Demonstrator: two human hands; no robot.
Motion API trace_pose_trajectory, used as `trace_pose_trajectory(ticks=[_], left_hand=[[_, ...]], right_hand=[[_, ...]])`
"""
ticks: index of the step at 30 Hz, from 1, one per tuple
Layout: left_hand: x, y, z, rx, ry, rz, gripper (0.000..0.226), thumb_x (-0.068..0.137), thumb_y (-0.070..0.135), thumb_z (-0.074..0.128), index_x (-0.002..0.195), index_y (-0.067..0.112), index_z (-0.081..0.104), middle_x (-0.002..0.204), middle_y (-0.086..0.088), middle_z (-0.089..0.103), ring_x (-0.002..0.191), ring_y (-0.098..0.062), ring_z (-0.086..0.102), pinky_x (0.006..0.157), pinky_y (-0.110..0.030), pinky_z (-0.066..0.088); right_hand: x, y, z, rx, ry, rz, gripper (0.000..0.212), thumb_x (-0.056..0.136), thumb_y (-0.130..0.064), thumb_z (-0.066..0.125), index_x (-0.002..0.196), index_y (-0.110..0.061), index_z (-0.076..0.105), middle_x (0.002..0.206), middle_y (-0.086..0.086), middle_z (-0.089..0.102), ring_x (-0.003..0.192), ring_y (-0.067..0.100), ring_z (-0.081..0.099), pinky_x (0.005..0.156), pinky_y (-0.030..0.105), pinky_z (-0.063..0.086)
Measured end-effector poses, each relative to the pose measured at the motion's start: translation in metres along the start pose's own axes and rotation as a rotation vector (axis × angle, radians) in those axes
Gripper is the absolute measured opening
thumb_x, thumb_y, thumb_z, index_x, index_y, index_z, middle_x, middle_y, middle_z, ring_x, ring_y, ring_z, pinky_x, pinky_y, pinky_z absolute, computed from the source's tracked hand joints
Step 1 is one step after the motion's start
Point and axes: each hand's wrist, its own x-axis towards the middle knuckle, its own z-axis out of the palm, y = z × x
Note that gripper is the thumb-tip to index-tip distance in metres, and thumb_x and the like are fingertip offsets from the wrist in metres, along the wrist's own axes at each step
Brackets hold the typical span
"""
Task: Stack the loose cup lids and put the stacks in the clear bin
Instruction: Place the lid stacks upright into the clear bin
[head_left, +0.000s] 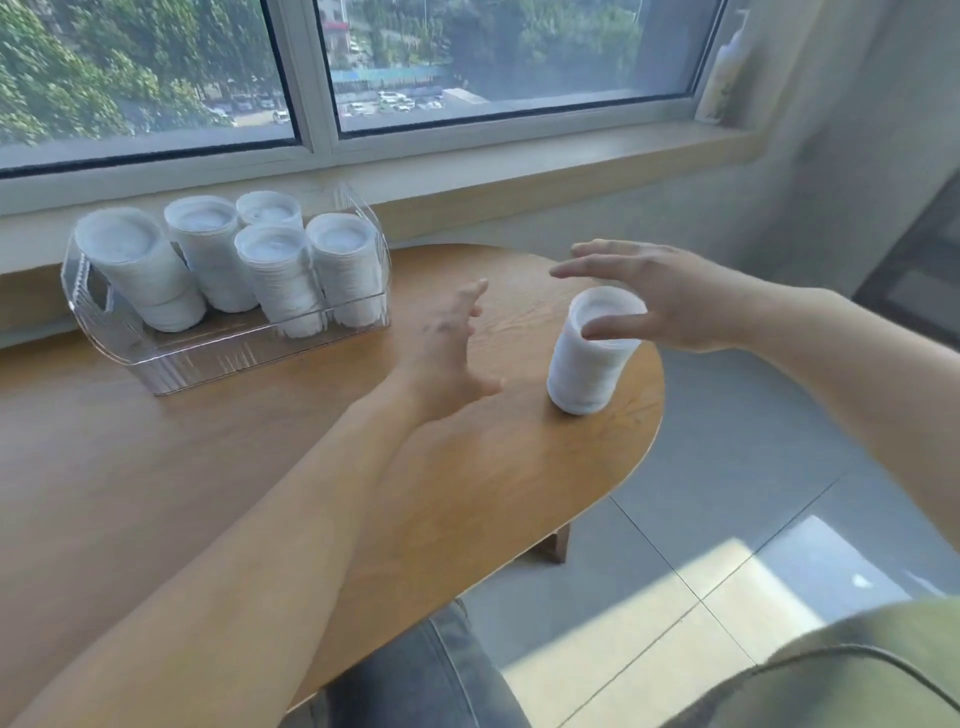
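One lid stack (587, 358) stands upright near the right end of the wooden worktop (260, 467), well apart from the clear bin (171, 358), which already holds five stacks by the window. Right hand (665, 301) hovers over the stack's top, fingers spread, thumb at its near side; left hand (447, 353) is spread just beside it, not touching. Judgement: both grips are open to flank the stack, so the loose lids stay aligned when lifted.

Six lid stacks: five in one clear bin (171, 358), one on the single table (156, 467), two hands
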Motion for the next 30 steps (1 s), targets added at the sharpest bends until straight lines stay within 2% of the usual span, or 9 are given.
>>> trace_pose_trajectory(ticks=[4,7,10,13,16,18,20,24,30], left_hand=[[0.013,0.008,0.042,0.006,-0.066,0.031,0.121,0.073,0.025,0.096,0.166,0.027,0.019,0.152,-0.004,0.048,0.132,-0.018,0.053,0.11,-0.037,0.046],[0.023,0.009,0.068,-0.045,-0.1,0.022,0.125,0.071,0.027,0.098,0.166,0.025,0.017,0.158,-0.003,0.04,0.139,-0.017,0.047,0.109,-0.025,0.038],[0.031,0.005,0.091,-0.045,-0.139,0.006,0.132,0.069,0.034,0.098,0.167,0.028,0.009,0.163,0.003,0.037,0.143,-0.018,0.044,0.116,-0.038,0.039],[0.036,-0.002,0.107,-0.048,-0.14,0.014,0.132,0.066,0.036,0.097,0.165,0.032,0.011,0.15,0.006,0.054,0.133,-0.019,0.055,0.108,-0.046,0.048],[0.039,-0.006,0.117,-0.075,-0.108,0.006,0.125,0.069,0.027,0.097,0.164,0.027,0.016,0.135,0.008,0.064,0.124,-0.013,0.06,0.097,-0.027,0.044],[0.04,-0.006,0.118,-0.104,-0.092,0.018,0.126,0.07,0.023,0.097,0.165,0.026,0.014,0.135,0.007,0.064,0.121,-0.012,0.061,0.092,-0.022,0.04],[0.04,-0.006,0.118,-0.123,-0.089,0.017,0.129,0.07,0.021,0.097,0.166,0.027,0.012,0.137,0.006,0.062,0.122,-0.014,0.061,0.097,-0.025,0.043],[0.038,-0.008,0.107,-0.137,-0.067,0.016,0.134,0.07,0.022,0.097,0.166,0.035,0.004,0.137,0.007,0.062,0.123,-0.017,0.061,0.107,-0.044,0.051],[0.03,-0.017,0.056,-0.116,0.026,0.019,0.137,0.066,0.024,0.099,0.164,0.038,0.004,0.131,0.007,0.064,0.117,-0.018,0.063,0.101,-0.046,0.054]], right_hand=[[-0.009,0.024,0.014,0.028,-0.018,0.038,0.073,0.09,-0.061,0.067,0.155,-0.056,0.033,0.169,-0.018,0.022,0.156,0.01,0.021,0.123,0.036,0.021],[-0.005,0.039,0.027,0.058,-0.036,0.051,0.085,0.086,-0.065,0.069,0.158,-0.057,0.024,0.17,-0.022,0.017,0.156,0.008,0.019,0.124,0.034,0.02],[0.002,0.052,0.041,0.085,-0.039,0.049,0.091,0.087,-0.06,0.072,0.161,-0.053,0.019,0.171,-0.022,0.014,0.156,0.007,0.02,0.121,0.027,0.019],[0.006,0.059,0.048,0.107,-0.023,0.028,0.09,0.088,-0.055,0.075,0.161,-0.05,0.023,0.169,-0.024,0.018,0.154,0.005,0.025,0.119,0.024,0.021],[0.005,0.063,0.05,0.142,0.0,0.012,0.09,0.087,-0.053,0.077,0.161,-0.05,0.025,0.167,-0.026,0.024,0.151,0.001,0.027,0.115,0.021,0.022],[0.005,0.062,0.05,0.149,0.006,0.013,0.092,0.086,-0.051,0.079,0.161,-0.05,0.025,0.165,-0.026,0.025,0.15,0.0,0.027,0.113,0.02,0.021],[0.005,0.06,0.049,0.149,0.009,0.01,0.093,0.086,-0.051,0.08,0.16,-0.05,0.025,0.165,-0.026,0.027,0.149,0.0,0.029,0.113,0.02,0.022],[0.01,0.05,0.041,0.138,0.021,-0.008,0.093,0.085,-0.051,0.08,0.16,-0.05,0.025,0.165,-0.025,0.028,0.15,-0.001,0.028,0.114,0.021,0.022],[0.038,0.01,0.019,0.126,0.038,-0.08,0.092,0.086,-0.052,0.079,0.16,-0.049,0.026,0.166,-0.024,0.028,0.149,0.001,0.029,0.116,0.023,0.022]])
